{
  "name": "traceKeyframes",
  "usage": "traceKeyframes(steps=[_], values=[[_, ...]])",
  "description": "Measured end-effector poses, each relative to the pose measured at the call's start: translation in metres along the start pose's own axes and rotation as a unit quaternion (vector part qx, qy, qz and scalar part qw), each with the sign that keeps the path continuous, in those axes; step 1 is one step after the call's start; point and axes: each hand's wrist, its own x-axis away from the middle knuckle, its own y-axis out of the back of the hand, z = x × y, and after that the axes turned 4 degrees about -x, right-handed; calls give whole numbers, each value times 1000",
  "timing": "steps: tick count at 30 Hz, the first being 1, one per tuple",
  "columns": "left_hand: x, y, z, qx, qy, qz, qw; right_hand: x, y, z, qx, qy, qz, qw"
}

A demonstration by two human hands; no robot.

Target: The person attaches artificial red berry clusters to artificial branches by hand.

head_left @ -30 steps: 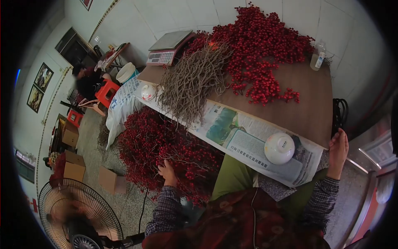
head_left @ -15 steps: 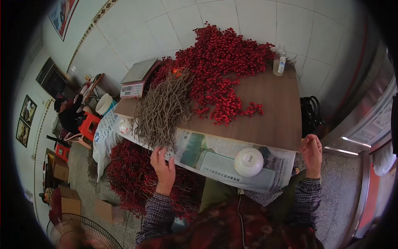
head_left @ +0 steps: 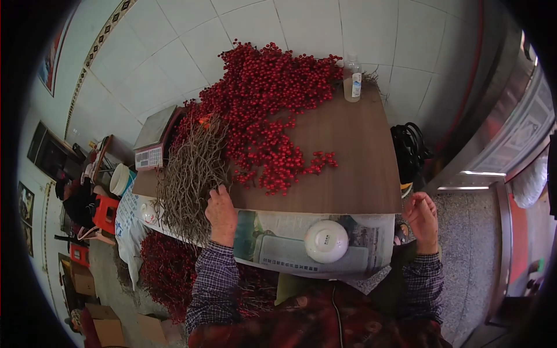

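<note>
My left hand [head_left: 221,216] is at the front right edge of a bundle of bare brown twigs [head_left: 191,174]. Its fingers are bent and close together; whether a twig is between them is hidden. Off the table's right front corner, my right hand [head_left: 422,221] is raised with fingers curled toward the thumb. Anything in that pinch is too small to make out. Between the hands, an upturned white bowl [head_left: 326,241] rests on newspaper [head_left: 278,246]. Behind it, a heap of red berry sprigs [head_left: 272,87] spreads over the brown tabletop [head_left: 354,156].
A scale [head_left: 154,136] stands at the table's left, and a bottle [head_left: 352,81] at the back right. More red berry branches [head_left: 168,272] lie below, left of me. Another person [head_left: 78,200] is near red stools [head_left: 104,213]. Black cables [head_left: 409,151] hang at right.
My left hand has moved up to the twigs, its spread fingers drawing together. My right hand stays off the table's corner, fingers still curled. The view has shifted right.
</note>
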Motion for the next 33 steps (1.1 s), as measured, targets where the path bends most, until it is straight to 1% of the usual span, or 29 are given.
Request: traceKeyframes(steps=[4, 5, 7, 9, 10, 12, 13, 15, 16, 18, 19, 21, 22, 24, 25, 27, 28, 30, 31, 33], values=[[-5, -23, 18, -11, -15, 0, 1000, 6, -4, -2, -1, -6, 4, 1000], [-4, -20, 18, 7, -17, 8, 1000, 8, -5, -2, 0, -12, 9, 1000], [-7, -13, 16, 28, -25, 16, 999, 10, -3, -3, -6, -11, 8, 1000], [-5, -3, 11, 30, -6, 49, 998, 17, -2, -5, -10, -15, 3, 1000], [-3, 4, 5, 33, -11, 51, 998, 17, -3, -5, -12, -14, -3, 1000], [4, 28, -15, 10, -1, 5, 1000, 18, -3, -6, -14, -12, -15, 1000], [6, 45, -28, 10, -4, 7, 1000, 17, -3, -6, -8, -18, -10, 1000], [6, 73, -61, 91, -86, -37, 991, 16, -4, -7, -4, -26, -8, 1000], [5, 75, -77, 91, -89, -37, 991, 15, -6, -7, -7, -31, -4, 999], [-1, 80, -108, 263, -189, 3, 946, 11, -8, -7, -11, -32, 1, 999], [-4, 84, -127, 261, -192, 3, 946, 11, -8, -7, -14, -37, -6, 999], [-13, 92, -165, 299, -247, -83, 918, 11, -8, -6, -19, -38, -14, 999], [-19, 92, -181, 297, -251, -84, 917, 12, -9, -6, -16, -42, -7, 999], [-36, 84, -210, 204, -268, -120, 934, 12, -9, -3, -15, -39, -1, 999], [-44, 72, -219, 202, -274, -122, 932, 14, -8, -1, -7, -41, -3, 999], [-56, 47, -231, 83, -296, -70, 949, 17, -7, 3, -1, -39, -7, 999], [-59, 38, -232, 81, -301, -71, 948, 18, -6, 5, 5, -34, -1, 999], [-67, 35, -226, 177, -277, -45, 943, 20, -4, 10, 8, -27, 4, 1000], [-71, 37, -222, 173, -279, -45, 943, 21, -4, 12, 4, -23, 11, 1000], [-71, 53, -212, 353, -241, -22, 904, 26, -7, 13, -8, -24, 18, 1000]])
